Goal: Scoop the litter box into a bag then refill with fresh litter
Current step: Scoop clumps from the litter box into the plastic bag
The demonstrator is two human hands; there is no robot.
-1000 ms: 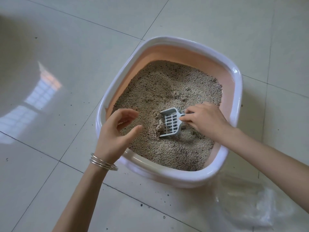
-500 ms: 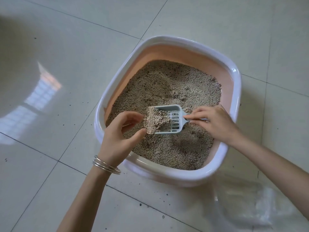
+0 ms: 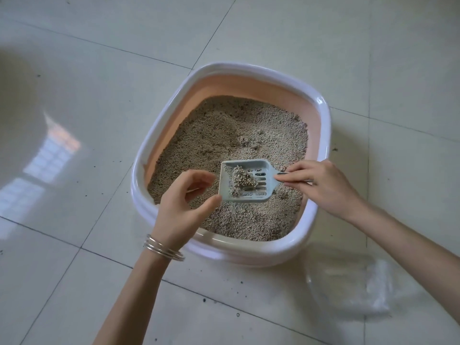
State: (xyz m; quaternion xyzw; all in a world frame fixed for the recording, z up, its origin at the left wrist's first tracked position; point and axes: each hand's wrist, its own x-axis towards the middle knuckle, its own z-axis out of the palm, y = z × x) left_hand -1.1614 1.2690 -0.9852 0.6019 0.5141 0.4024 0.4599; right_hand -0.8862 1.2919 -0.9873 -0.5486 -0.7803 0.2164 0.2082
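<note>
Over a pink, white-rimmed plastic litter box on the tiled floor, the right hand pinches a grey slotted scoop, level so its clump stays put. The left hand hovers loosely curled and empty, apparently guarding the scoop's front edge; a clear plastic bag lies near the box.

scoop handle mostly under fingers
</note>
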